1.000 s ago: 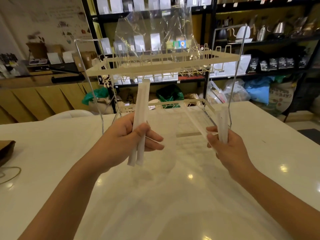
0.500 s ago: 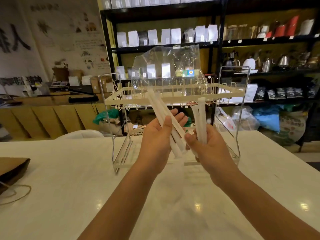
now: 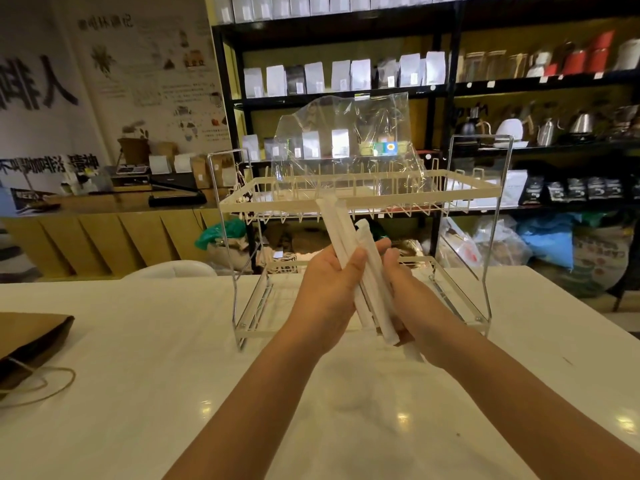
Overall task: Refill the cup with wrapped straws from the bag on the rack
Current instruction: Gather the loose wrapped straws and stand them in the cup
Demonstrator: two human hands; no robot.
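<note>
Both hands meet at centre, just in front of the rack. Left hand (image 3: 329, 289) has its thumb and fingers curled round a bundle of wrapped straws (image 3: 349, 258); right hand (image 3: 405, 296) closes in on the same bundle from the other side, fingers wrapped against the lower straws. Looks like the two lots are being merged into one bundle, left hand taking most of the grip. Long axis of the straws runs from lower right, near the right wrist, to upper left; top ends reach the front rail of the rack's upper tier, lower ends stick out below the right palm. The straws are not aligned: ends are staggered and one sits shorter than the rest. Rack (image 3: 360, 199) stands on the white table (image 3: 138, 375) directly behind the hands, two tiers with a wire frame. Bag (image 3: 346, 143) is clear plastic, standing upright on the top tier, above and behind the hands; can't tell whether any straws remain inside. Key relation for the next move is cup versus hands, and the cup is nowhere in view, so I can't say which side it lies on or which hand is nearer. My read: bundle is out of the bag, and delivery to the cup is still to do. The bundle's ends probably need squaring first, then tipping upright for the drop. Brown paper bag (image 3: 31, 337) with a cord handle sits at the far left table edge, well apart.
</note>
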